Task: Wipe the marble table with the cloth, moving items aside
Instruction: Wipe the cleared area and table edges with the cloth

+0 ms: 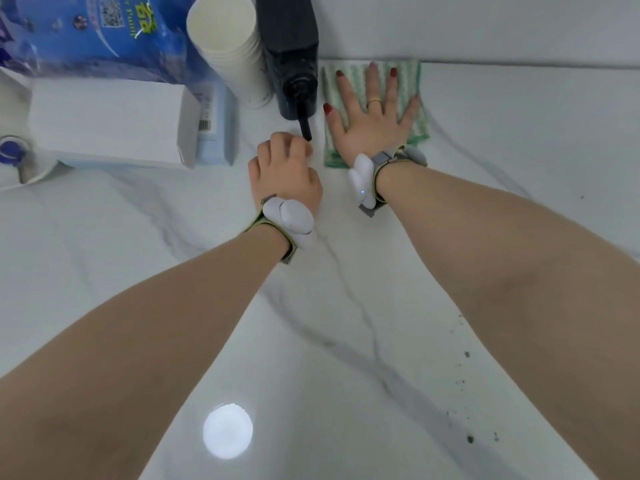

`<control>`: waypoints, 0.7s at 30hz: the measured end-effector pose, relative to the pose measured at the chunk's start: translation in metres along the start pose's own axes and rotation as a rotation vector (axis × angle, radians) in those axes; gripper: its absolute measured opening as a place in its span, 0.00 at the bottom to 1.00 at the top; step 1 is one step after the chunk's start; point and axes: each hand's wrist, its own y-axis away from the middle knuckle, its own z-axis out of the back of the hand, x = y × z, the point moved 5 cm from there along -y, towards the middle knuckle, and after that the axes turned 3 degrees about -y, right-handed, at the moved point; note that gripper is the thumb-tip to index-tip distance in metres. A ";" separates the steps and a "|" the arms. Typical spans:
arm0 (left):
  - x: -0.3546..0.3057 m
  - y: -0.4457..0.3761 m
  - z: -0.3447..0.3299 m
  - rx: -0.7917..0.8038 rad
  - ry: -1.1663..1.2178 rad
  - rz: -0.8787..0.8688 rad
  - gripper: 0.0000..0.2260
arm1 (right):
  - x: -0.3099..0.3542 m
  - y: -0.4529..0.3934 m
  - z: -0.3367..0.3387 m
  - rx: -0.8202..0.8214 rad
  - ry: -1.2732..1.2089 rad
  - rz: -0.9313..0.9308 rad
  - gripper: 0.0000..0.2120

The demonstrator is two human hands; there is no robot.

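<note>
A green-and-white striped cloth [414,79] lies on the white marble table [346,341] at the far edge. My right hand [372,112] rests flat on it, fingers spread, palm pressing down. Just left of the cloth stands a black pump bottle [292,53] with its spout pointing toward me. My left hand [285,168] is curled into a loose fist right at the spout's tip; its fingertips are hidden, and nothing shows inside the hand. Dark specks [469,438] dot the marble near my right forearm.
A stack of paper cups [225,39] stands left of the pump bottle. Further left are a white box [107,119], a light blue box [214,133], a blue plastic package [86,29] and a blue-capped item [10,150]. A wall runs behind the table.
</note>
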 end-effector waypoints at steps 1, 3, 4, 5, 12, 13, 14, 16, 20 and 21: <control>0.002 0.002 0.001 -0.005 0.003 0.008 0.17 | 0.002 -0.002 0.002 -0.003 0.004 -0.005 0.28; 0.002 0.001 0.001 0.005 -0.002 0.021 0.14 | 0.006 -0.011 0.004 -0.001 -0.006 -0.003 0.28; 0.000 0.002 0.000 0.020 -0.003 0.020 0.13 | 0.006 -0.013 0.004 -0.005 -0.006 0.001 0.28; 0.000 0.001 0.001 0.032 -0.002 0.015 0.12 | 0.008 -0.015 0.006 -0.012 -0.002 0.009 0.27; -0.032 0.008 0.008 0.039 0.062 -0.083 0.11 | -0.027 -0.012 0.012 -0.030 -0.027 0.080 0.26; -0.040 0.009 0.009 0.033 0.071 -0.131 0.11 | -0.038 -0.011 0.014 -0.033 -0.025 0.069 0.26; -0.043 0.010 0.008 0.034 0.073 -0.165 0.11 | -0.048 -0.010 0.014 -0.029 -0.026 0.059 0.26; -0.053 0.011 0.005 0.042 0.082 -0.194 0.10 | -0.075 -0.005 0.019 -0.040 -0.024 0.029 0.26; -0.065 0.010 0.000 0.072 0.095 -0.201 0.10 | -0.133 0.007 0.027 -0.059 -0.038 -0.069 0.26; -0.067 0.010 -0.002 0.080 0.090 -0.217 0.10 | -0.142 0.010 0.027 -0.059 -0.040 -0.110 0.26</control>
